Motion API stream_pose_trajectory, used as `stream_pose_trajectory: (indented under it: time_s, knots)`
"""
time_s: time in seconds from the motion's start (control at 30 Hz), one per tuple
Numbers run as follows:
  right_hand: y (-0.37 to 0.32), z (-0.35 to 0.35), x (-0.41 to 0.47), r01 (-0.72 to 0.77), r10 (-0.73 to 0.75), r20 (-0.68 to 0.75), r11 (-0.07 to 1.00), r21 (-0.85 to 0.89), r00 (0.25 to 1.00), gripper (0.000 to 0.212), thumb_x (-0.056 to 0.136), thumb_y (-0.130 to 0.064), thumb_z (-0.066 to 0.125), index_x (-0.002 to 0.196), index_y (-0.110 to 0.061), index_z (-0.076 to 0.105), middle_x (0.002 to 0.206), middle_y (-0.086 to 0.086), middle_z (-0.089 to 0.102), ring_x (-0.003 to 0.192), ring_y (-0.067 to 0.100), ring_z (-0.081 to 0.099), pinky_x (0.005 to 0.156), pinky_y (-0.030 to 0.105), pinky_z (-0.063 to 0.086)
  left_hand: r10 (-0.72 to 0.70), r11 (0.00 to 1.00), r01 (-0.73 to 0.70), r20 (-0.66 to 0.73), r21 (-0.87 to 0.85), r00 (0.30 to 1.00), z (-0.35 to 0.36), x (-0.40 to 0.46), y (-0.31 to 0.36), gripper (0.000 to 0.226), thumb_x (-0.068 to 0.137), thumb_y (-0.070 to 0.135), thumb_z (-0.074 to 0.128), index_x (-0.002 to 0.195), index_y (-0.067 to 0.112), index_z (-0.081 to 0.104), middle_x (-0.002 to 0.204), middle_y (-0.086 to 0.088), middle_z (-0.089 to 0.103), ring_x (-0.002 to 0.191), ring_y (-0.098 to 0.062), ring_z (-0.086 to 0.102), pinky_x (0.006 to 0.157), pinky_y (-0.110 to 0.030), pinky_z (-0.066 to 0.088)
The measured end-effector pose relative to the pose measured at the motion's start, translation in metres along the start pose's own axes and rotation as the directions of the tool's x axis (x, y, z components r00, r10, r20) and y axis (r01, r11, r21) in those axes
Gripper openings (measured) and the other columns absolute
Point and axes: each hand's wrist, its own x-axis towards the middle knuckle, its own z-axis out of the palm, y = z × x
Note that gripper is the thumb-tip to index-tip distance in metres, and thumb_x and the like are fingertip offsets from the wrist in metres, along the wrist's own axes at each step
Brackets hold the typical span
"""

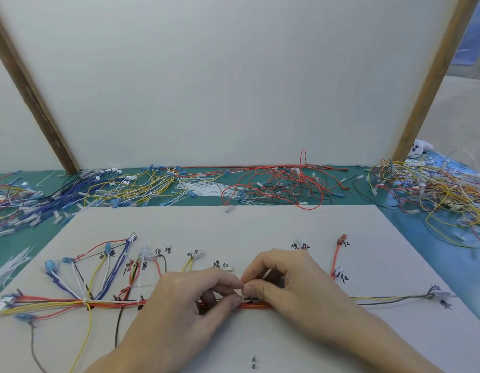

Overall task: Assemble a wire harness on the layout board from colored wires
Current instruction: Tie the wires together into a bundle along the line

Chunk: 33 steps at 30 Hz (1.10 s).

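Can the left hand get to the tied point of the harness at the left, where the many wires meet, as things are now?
Probably yes, once it lets go. The left hand is pinching a white cable tie with the right hand. The tied point lies on the layout board to its left, with only flat wires between.

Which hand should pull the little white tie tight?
Probably the right hand: it pinches the white cable tie just above the wire bundle, while the left hand steadies that bundle.
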Motion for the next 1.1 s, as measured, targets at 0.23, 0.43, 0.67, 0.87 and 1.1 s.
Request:
stream_pose_trajectory:
  time_s: [0.23,0.43,0.67,0.87,1.1]
  knots:
    - [-0.001,-0.001,-0.001,0.003,-0.003,0.016,1.000,0.026,1.000,0.005,0.089,-0.022,0.076,0.088,-0.025,0.072,0.080,-0.010,0.074,0.069,0.005,0.067,0.065,0.016,0.050,-0.009,1.000,0.009,0.000,-0.012,1.000,0.001,0.000,0.000,0.018,0.084,0.033,0.074,0.101,0.038,0.071,0.081,0.026,0.073,0.053,0.003,0.051,0.052,-0.003,0.037]
    - [-0.004,-0.003,-0.001,-0.008,0.007,0.043,1.000,0.026,0.999,0.004,0.091,-0.023,0.074,0.089,-0.024,0.071,0.083,-0.009,0.075,0.076,0.013,0.070,0.070,0.027,0.054,-0.012,1.000,0.012,0.003,-0.001,1.000,0.001,-0.001,0.000,0.024,0.082,0.026,0.077,0.101,0.038,0.070,0.081,0.026,0.073,0.053,0.004,0.051,0.052,-0.003,0.037]
    - [-0.006,-0.007,-0.002,-0.035,0.033,0.071,0.999,0.026,0.997,0.009,0.095,-0.019,0.066,0.090,-0.021,0.074,0.083,-0.008,0.075,0.072,0.005,0.067,0.068,0.019,0.052,-0.033,0.999,0.034,0.016,-0.005,0.999,0.001,0.000,0.002,0.020,0.082,0.033,0.075,0.100,0.039,0.071,0.080,0.027,0.073,0.053,0.003,0.052,0.051,-0.003,0.037]
    - [-0.007,-0.008,-0.001,-0.062,0.054,0.081,0.994,0.091,0.995,0.008,0.092,-0.022,0.067,0.088,-0.021,0.073,0.080,-0.006,0.075,0.070,0.003,0.064,0.066,0.020,0.050,-0.081,0.996,0.082,0.032,-0.045,0.996,0.001,0.001,0.005,0.021,0.083,0.042,0.070,0.103,0.042,0.069,0.078,0.028,0.074,0.053,-0.001,0.055,0.052,-0.006,0.039]
    - [-0.006,-0.008,0.000,-0.075,0.068,0.064,0.989,0.130,0.996,0.008,0.084,-0.025,0.064,0.086,-0.023,0.071,0.081,-0.007,0.075,0.067,0.000,0.063,0.063,0.012,0.045,-0.148,0.984,0.156,0.092,-0.088,0.985,0.002,0.003,0.010,0.029,0.085,0.035,0.075,0.110,0.046,0.065,0.079,0.030,0.074,0.053,-0.002,0.053,0.055,-0.008,0.040]
